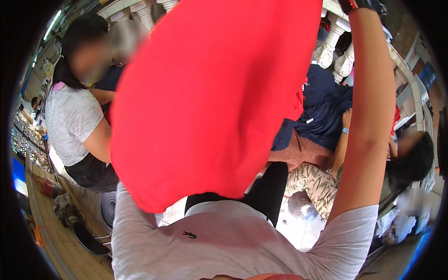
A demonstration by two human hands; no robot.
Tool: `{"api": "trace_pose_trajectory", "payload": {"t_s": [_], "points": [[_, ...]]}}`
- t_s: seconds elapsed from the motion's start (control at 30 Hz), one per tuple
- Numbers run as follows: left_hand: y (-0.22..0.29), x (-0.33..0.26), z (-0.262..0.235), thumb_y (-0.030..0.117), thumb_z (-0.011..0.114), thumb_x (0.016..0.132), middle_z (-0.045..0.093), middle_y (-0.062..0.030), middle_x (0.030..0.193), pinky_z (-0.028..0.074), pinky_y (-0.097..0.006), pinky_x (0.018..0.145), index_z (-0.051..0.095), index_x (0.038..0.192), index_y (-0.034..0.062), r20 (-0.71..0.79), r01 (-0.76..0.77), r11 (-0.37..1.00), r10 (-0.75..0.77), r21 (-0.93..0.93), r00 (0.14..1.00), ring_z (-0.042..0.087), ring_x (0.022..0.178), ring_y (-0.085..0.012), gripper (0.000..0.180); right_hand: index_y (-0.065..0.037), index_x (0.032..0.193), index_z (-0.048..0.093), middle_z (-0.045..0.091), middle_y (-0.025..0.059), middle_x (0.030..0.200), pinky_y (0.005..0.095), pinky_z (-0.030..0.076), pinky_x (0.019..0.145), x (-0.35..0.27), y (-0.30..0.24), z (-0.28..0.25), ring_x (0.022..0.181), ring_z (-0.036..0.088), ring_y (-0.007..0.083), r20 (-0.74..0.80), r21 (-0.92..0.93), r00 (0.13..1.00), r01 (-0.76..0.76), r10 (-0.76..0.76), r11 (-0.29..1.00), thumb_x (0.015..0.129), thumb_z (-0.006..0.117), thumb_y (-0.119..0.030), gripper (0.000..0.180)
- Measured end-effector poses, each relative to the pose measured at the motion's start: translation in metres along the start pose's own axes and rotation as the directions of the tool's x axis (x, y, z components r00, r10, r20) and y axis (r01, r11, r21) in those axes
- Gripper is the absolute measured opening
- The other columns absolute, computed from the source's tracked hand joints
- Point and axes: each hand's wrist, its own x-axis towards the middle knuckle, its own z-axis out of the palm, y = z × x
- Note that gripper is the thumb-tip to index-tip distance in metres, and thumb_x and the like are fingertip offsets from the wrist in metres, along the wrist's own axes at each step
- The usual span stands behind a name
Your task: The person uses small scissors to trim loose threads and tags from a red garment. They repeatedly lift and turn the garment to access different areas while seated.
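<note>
Head view: we see one view only.
Red cloth (210, 98): held up high before our chest, hanging in a broad smooth sheet.
Handling: we judge it soft, light, limp; best taken at the top hem.
Right arm (368, 112): raised, hand beyond the frame.
Fingers: we cannot tell, both hands unseen.
Around: navy garments (326, 112), white shirt (233, 242).

Bright daylight, strong fisheye bending, dark rim
</note>
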Motion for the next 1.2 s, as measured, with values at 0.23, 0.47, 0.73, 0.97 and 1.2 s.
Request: {"api": "trace_pose_trajectory", "payload": {"t_s": [0.23,0.47,0.73,0.97,1.2], "points": [[0.042,0.010,0.055,0.051,0.051,0.102,0.041,-0.0152,0.153,0.030,-0.045,0.118,0.039,0.148,-0.0026,0.356,0.079,0.590,0.369,-0.804,0.858,0.038,0.141,-0.0320,0.071,-0.003,0.076,0.068,0.070,0.0091,0.071,0.0345,0.055,0.058,-0.050,0.068,-0.019,0.062,0.068,0.0217,0.328,0.389,0.655,-0.750,0.680,0.534,0.084,0.067,-0.021,0.020],[-0.009,0.115,0.010,0.017,0.066,0.094,0.040,-0.0243,0.156,0.050,-0.046,0.108,0.031,0.154,0.0046,0.115,0.112,0.622,-0.036,-0.775,0.993,0.061,0.124,-0.0347,0.070,-0.012,0.082,0.063,0.050,-0.0057,0.055,0.0201,0.034,0.039,-0.110,0.185,-0.031,0.039,0.041,0.0075,0.799,0.438,0.376,-0.898,0.470,-0.026,0.098,0.060,-0.024,0.021],[-0.072,0.118,0.045,0.017,0.060,0.100,0.063,-0.0047,0.099,0.054,-0.030,0.081,0.065,0.125,0.0074,0.043,0.164,0.927,-0.159,-0.338,0.986,0.062,0.091,-0.0155,0.027,-0.015,0.079,0.048,0.042,-0.0066,0.068,0.0220,0.019,0.041,-0.181,0.177,0.025,0.046,0.026,0.0034,0.652,0.454,0.308,-0.891,0.693,-0.031,0.093,0.077,-0.016,0.032],[-0.039,0.143,0.037,0.005,0.060,0.092,0.070,-0.0159,0.117,0.053,-0.039,0.101,0.056,0.134,-0.0039,0.113,0.230,0.833,-0.200,-0.504,0.973,0.069,0.105,-0.0256,0.042,-0.013,0.085,0.054,0.040,-0.0075,0.062,0.0221,0.018,0.038,-0.176,0.232,0.006,0.041,0.027,0.0030,0.638,0.490,0.393,-0.871,0.662,0.044,0.096,0.073,-0.018,0.023],[0.003,0.143,0.044,0.012,0.064,0.098,0.063,-0.0131,0.134,0.047,-0.037,0.108,0.050,0.146,0.0008,-0.037,-0.158,0.967,0.154,-0.201,0.987,0.061,0.124,-0.0208,0.051,-0.012,0.100,0.066,0.044,-0.0088,0.057,0.0226,0.019,0.039,-0.165,0.195,-0.025,0.038,0.026,0.0039,0.469,0.521,0.471,-0.830,0.747,0.197,0.103,0.062,-0.025,0.014]]}}
